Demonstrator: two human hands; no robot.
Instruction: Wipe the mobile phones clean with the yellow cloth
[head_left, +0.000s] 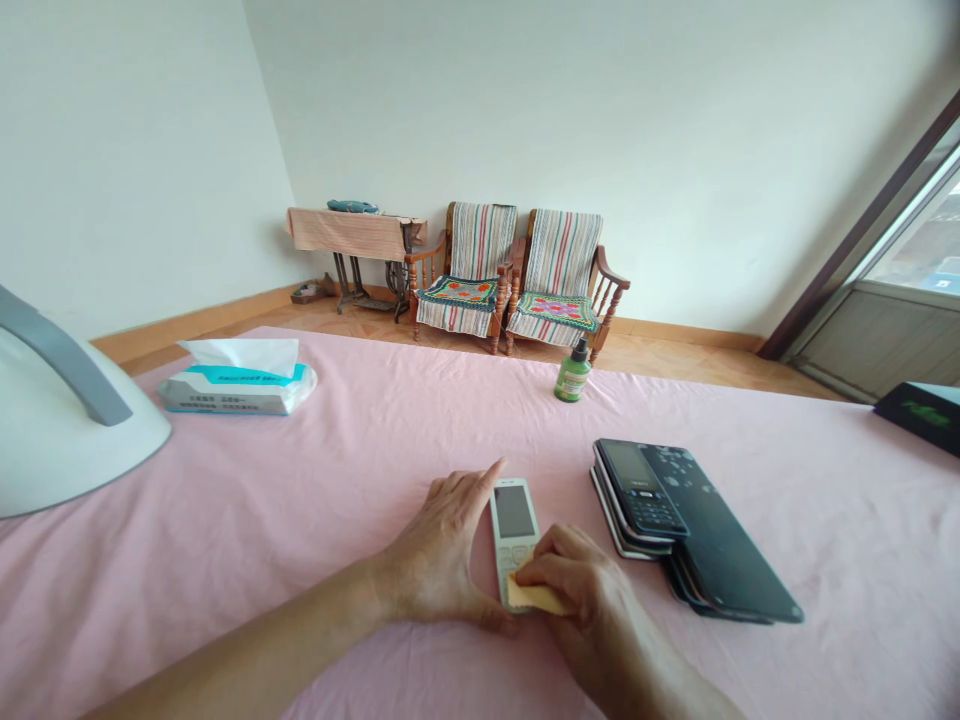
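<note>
Phone (514,513), slim white keypad type, near centre; left hand's (444,545) fingers spread wide around it, right hand (585,585) pinching yellow cloth (536,596) over its keys (516,552). Far-left blue-and-white plastic pack's (232,397) got white tissue (244,352) poking out.

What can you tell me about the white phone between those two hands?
The white phone is a slim, plastic-looking bar with a dark grey screen above a pale keypad. It lies face up on the pink tablecloth, screen end away from the person. The left hand brackets its left side, fingers by the top and thumb near the bottom; the right hand holds a yellow cloth against the lower keys, hiding some of them.
</note>
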